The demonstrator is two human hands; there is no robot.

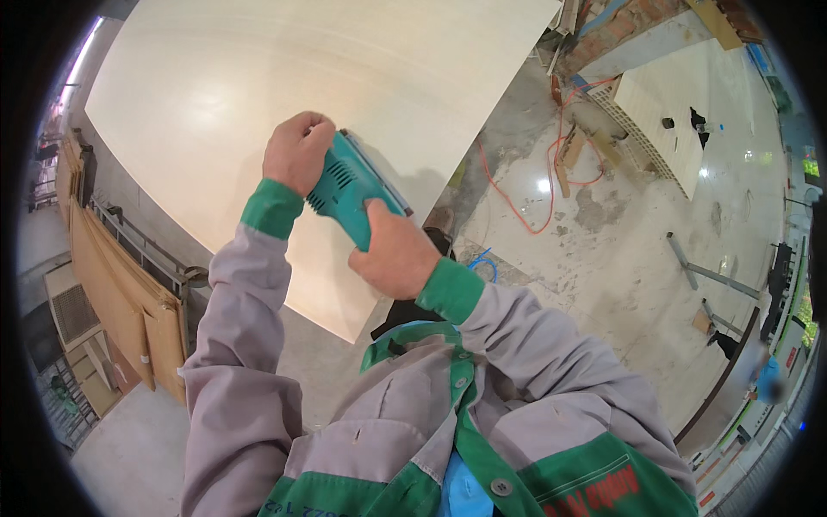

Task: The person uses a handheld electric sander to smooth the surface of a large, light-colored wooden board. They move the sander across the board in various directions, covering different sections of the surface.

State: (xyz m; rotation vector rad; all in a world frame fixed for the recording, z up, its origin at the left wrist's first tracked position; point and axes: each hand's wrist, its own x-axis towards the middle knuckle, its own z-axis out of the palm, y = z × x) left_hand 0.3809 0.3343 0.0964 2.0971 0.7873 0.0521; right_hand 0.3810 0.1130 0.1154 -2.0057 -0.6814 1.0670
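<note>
Both hands were on the teal power tool (353,185), and what a firm hold it was; the left hand (297,153) came over the top end, fingers curled down around the casing; the right hand (398,252) had the handle at the lower end, closed about it, thumb laid along the upper side; no daylight between palm and tool there! The tool sat slantwise over the large cream board (215,103), close to that board's right edge, its dark base plate turned toward the upper right and a soft shadow just beside it; whether the plate pressed flat on the surface, the angle would not tell.

Below came the grey jacket (392,444) with green cuffs and trim, both sleeves reaching forward; a brown shoe (441,220) peeped out past the board's edge, a loop of blue cord (487,263) near it; out to the right, an orange cable (551,215) snaked across the stained floor (603,267), running beside scraps of wood (564,159); beyond those lay a pale panel (659,95) with dark openings; and over on the left, brown sheets (116,284) leaned by a metal rail (142,237)!
</note>
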